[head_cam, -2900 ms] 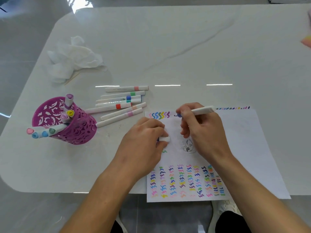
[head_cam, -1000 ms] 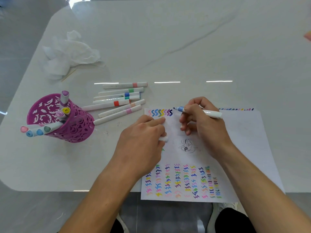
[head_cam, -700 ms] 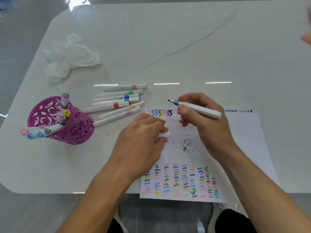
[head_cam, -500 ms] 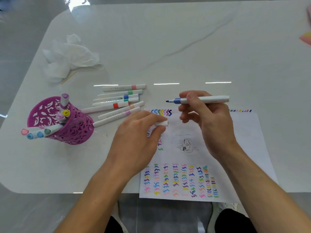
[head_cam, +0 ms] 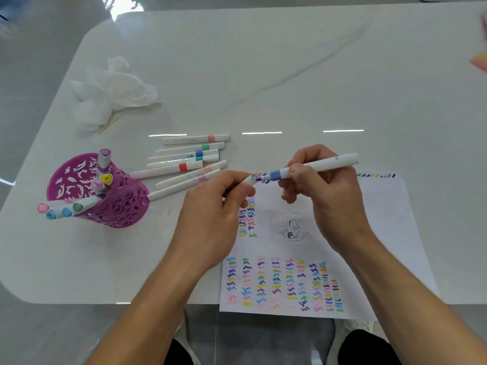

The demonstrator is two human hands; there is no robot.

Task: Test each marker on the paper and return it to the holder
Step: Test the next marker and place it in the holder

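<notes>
Cap (head_cam: 249, 179), pinched by left hand (head_cam: 210, 214), has risen off paper (head_cam: 382, 233) to tip of marker (head_cam: 321, 164) clamped in right hand (head_cam: 329, 196).

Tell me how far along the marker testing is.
Done: several capped markers sit in the purple holder, and the paper carries rows of test squiggles. In hand: the right hand holds the blue marker, tip at the cap pinched by the left hand. Left: holder return, then probably the seven markers lying on the table.

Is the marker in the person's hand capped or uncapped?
Uncapped: the blue marker in the right hand shows its bare tip, at the mouth of the white cap the left hand pinches.
</notes>
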